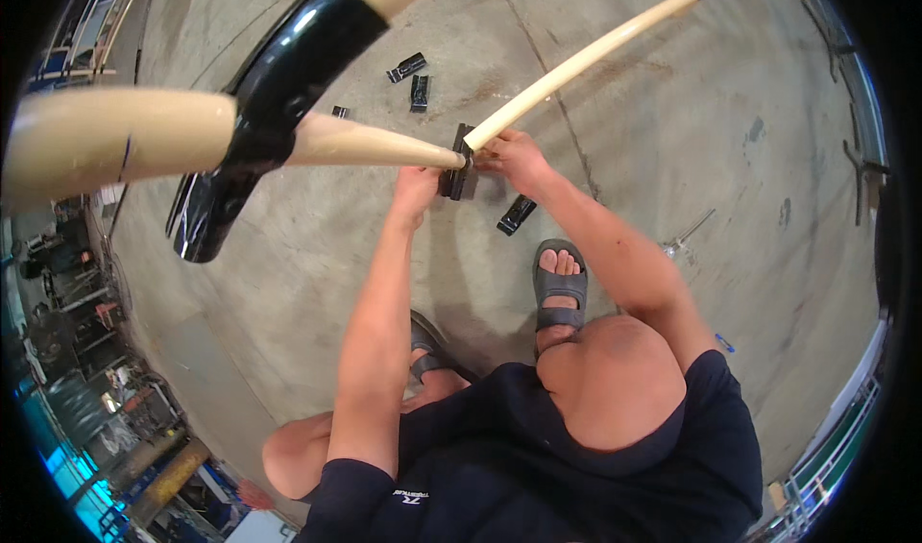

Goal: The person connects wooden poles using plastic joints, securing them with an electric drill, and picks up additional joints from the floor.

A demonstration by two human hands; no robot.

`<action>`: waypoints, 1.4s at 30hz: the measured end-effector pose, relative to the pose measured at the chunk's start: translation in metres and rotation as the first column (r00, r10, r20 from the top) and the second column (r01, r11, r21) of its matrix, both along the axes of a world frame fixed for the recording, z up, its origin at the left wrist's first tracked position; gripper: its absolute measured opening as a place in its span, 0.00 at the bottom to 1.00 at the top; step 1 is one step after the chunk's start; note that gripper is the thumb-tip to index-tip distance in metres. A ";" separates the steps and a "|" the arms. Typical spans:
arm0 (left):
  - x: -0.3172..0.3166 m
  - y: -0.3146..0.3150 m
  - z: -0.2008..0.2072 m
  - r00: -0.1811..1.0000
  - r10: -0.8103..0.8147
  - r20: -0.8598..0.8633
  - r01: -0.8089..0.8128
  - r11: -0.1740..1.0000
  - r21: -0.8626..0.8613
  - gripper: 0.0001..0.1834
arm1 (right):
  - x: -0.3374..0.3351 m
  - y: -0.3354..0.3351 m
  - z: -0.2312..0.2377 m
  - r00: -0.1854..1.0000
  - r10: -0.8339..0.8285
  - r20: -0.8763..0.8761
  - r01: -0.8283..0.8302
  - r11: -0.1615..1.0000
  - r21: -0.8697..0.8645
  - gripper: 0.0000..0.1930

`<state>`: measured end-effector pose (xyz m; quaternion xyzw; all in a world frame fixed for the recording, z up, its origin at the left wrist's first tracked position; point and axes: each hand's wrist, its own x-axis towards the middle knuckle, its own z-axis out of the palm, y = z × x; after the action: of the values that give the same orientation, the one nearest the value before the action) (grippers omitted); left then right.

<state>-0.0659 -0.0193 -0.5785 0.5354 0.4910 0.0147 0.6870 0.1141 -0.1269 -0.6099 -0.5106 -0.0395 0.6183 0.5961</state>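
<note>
Between my hands is a black metal pipe joint (pixel 455 184), set where the ends of two cream pipes come together. One cream pipe (pixel 365 146) runs in from the left toward the joint. The other cream pipe (pixel 586 71) slants away to the far right. My left hand (pixel 417 193) is closed around the left pipe just beside the joint, its fingers partly hidden by the pipe. Against the joint's right side, my right hand (pixel 519 163) is closed with bent fingers; the fingertips are partly hidden.
Close overhead on the left, a large black joint (pixel 279 111) links thick cream pipes. Loose black joint pieces (pixel 419 94) lie on the concrete floor, one (pixel 517 215) near my sandalled foot (pixel 561 289). A blue pen (pixel 724 342) lies right; cluttered shelving (pixel 106 380) stands left.
</note>
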 end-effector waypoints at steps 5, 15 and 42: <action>0.013 0.000 0.006 0.994 0.024 0.107 -0.012 0.994 -0.111 0.21 | -0.019 0.001 -0.003 0.997 -0.005 0.083 0.009 0.999 -0.050 0.11; 0.013 -0.008 -0.003 0.969 0.142 0.202 -0.132 0.989 -0.065 0.21 | -0.035 -0.006 -0.008 0.987 -0.072 0.144 0.093 0.985 -0.142 0.12; 0.017 0.029 -0.012 0.982 0.081 0.170 -0.037 0.968 -0.248 0.16 | -0.038 -0.018 -0.008 0.825 0.016 0.564 -0.016 1.000 -0.006 0.13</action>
<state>-0.0485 0.0095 -0.5909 0.4286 0.4412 0.0226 0.7881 0.0758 -0.1444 -0.6184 -0.6703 -0.2181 0.4449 0.5524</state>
